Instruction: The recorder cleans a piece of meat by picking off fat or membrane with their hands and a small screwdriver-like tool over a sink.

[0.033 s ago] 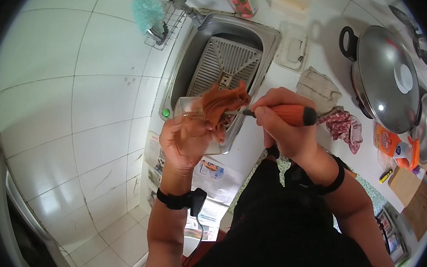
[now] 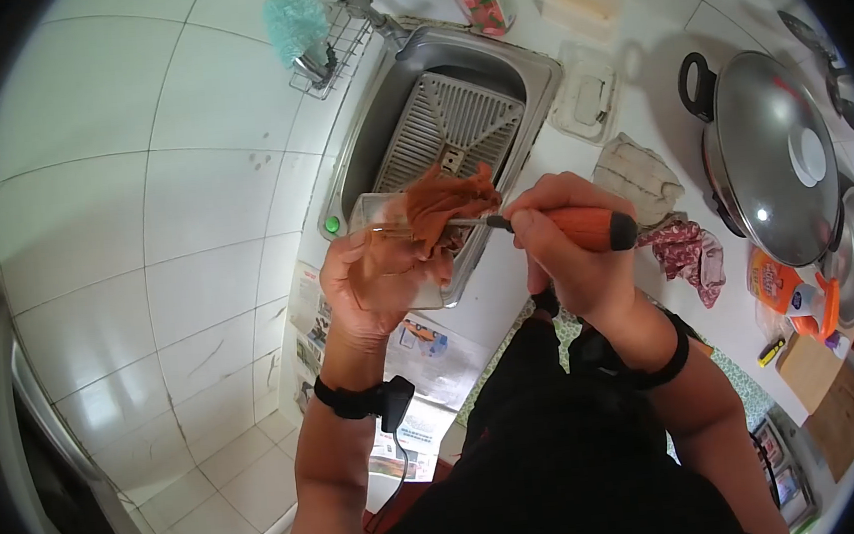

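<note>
My left hand (image 2: 357, 291) holds a clear plastic container (image 2: 374, 211) from below, with its fingers seen through the wall. A crumpled brown cloth (image 2: 450, 200) bulges from the container's right side. In my right hand (image 2: 586, 280) is a screwdriver (image 2: 593, 230) with an orange-red handle and a black end. Its thin metal shaft points left, and its tip is hidden at the cloth. Both hands are held up over the near end of the steel sink (image 2: 544, 75).
A slatted metal rack (image 2: 435, 116) lies in the sink. Newspaper (image 2: 425, 368) covers the counter near my left arm. To the right are rags (image 2: 687, 262), a lidded wok (image 2: 774, 149), a spray bottle (image 2: 790, 289) and a yellow cutter (image 2: 771, 351). A soap dish (image 2: 584, 89) sits beside the sink.
The screwdriver has shifted very slightly, and more of its shaft shows beside the cloth. Otherwise the hands and the container look nearly the same.
</note>
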